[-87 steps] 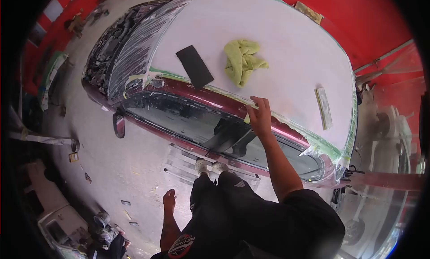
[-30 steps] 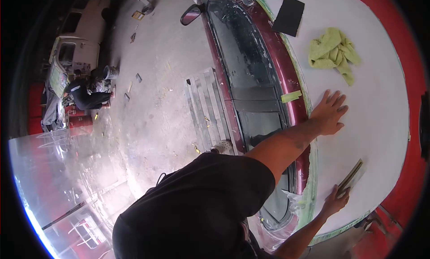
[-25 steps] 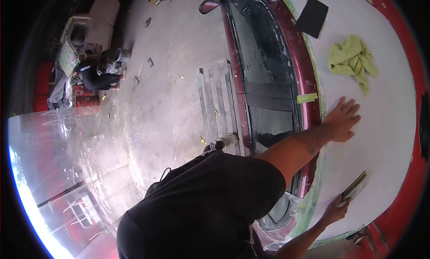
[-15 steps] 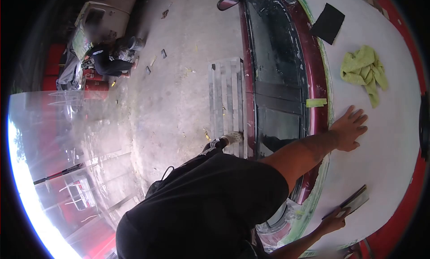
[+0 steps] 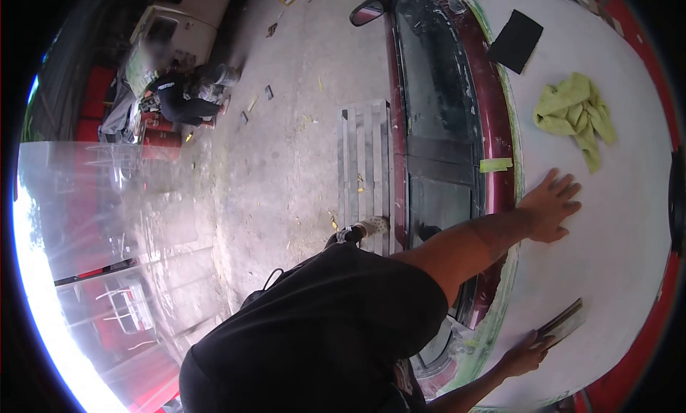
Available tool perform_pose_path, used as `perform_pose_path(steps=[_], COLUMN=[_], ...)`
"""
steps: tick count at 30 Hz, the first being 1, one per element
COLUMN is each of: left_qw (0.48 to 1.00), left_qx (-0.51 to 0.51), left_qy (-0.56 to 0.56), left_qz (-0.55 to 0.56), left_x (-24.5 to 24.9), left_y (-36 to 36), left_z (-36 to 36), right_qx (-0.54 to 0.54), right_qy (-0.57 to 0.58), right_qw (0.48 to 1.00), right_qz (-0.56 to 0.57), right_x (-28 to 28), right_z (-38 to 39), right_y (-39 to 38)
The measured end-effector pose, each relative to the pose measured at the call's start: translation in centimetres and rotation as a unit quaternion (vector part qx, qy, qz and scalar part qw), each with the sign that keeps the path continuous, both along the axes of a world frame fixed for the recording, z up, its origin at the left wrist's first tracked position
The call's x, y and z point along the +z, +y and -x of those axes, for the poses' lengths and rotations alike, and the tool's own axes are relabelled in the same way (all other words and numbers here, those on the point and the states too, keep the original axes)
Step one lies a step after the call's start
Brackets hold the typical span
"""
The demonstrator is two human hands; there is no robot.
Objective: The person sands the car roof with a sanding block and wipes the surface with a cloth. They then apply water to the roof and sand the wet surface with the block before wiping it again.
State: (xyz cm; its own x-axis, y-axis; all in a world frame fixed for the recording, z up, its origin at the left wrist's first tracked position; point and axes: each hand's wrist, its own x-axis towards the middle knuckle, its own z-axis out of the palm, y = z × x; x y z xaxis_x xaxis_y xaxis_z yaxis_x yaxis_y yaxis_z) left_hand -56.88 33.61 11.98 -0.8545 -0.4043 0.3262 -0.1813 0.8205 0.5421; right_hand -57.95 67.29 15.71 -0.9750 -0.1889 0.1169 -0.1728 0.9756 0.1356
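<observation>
My left hand (image 5: 549,207) lies flat on the pale, whitish car roof (image 5: 600,241), its fingers spread and holding nothing. Lower in the view, my right hand (image 5: 525,354) grips one end of a long, flat sanding block (image 5: 561,323), which rests on or just over the roof; its underside is hidden. Beyond my left hand, a crumpled yellow-green cloth (image 5: 575,116) lies on the roof. Farther up is a dark rectangular sheet (image 5: 516,41), which looks like sandpaper.
The maroon car's side windows (image 5: 439,91) and mirror (image 5: 369,11) are beside me. Green masking tape (image 5: 496,164) crosses the roof edge. My foot stands on a slatted metal bench (image 5: 364,148). Across the concrete floor (image 5: 279,163), another person (image 5: 182,98) crouches near a pale vehicle.
The view has shifted slightly, so the car appears a little farther left. My right hand and the sanding block have changed angle slightly. My left hand stays flat on the roof.
</observation>
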Motion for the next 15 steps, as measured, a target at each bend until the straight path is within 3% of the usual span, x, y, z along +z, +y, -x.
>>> perform_pose_path(steps=[2, 4, 10, 15], left_qw=[1.0, 1.0, 1.0, 1.0], left_qx=[0.009, 0.008, 0.003, -0.004], left_qy=[-0.002, -0.003, -0.01, -0.014], left_qz=[0.02, 0.019, 0.01, 0.0], left_x=[-0.1, -0.1, 0.2, 1.2], left_y=[0.1, 0.0, 0.1, -0.2], left_z=[0.0, 0.0, 0.0, -0.5], right_qx=[0.014, -0.053, -0.063, -0.07], right_qy=[0.016, -0.05, -0.037, 0.006], right_qw=[1.0, 0.997, 0.997, 0.997], right_qz=[-0.017, -0.031, -0.005, -0.018], right_x=[0.2, 1.1, 0.7, 0.5], right_z=[-0.1, 0.0, -0.5, 6.5], right_y=[-0.1, -0.7, -0.4, 2.7])
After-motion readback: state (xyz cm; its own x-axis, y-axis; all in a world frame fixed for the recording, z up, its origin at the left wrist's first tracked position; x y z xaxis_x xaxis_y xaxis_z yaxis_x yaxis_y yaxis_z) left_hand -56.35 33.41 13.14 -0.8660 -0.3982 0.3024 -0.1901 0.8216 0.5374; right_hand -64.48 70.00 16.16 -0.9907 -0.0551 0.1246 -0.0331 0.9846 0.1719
